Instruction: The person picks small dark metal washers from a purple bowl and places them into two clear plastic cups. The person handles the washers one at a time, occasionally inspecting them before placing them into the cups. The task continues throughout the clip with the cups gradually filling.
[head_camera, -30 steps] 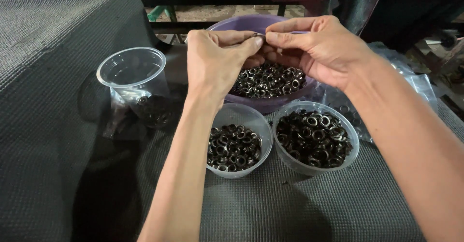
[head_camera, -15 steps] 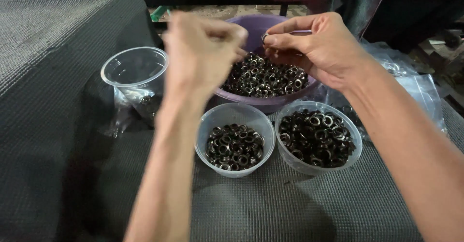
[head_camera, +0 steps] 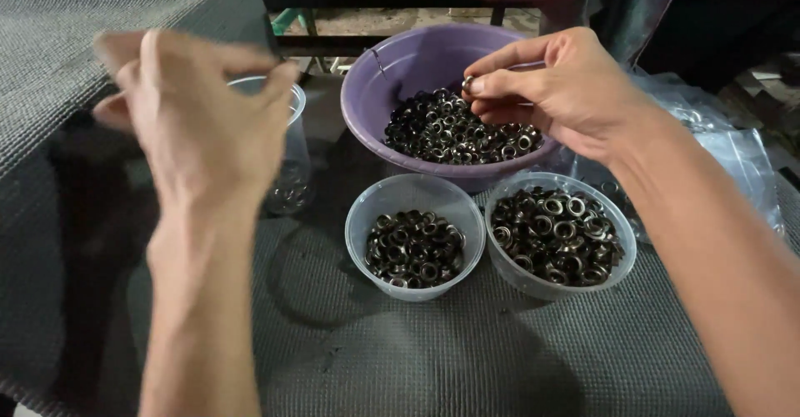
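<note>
I see my right hand [head_camera: 560, 92] pinching a small metal eyelet [head_camera: 468, 83] between thumb and forefinger above the purple bowl [head_camera: 392, 67] of eyelets. My left hand [head_camera: 196, 121] (motion-blurred) hangs raised in front of a clear cup [head_camera: 293, 154]. Two clear tubs [head_camera: 415, 194] [head_camera: 560, 185] of eyelets stand side by side on the grey-matted worktop [head_camera: 467, 359].
</note>
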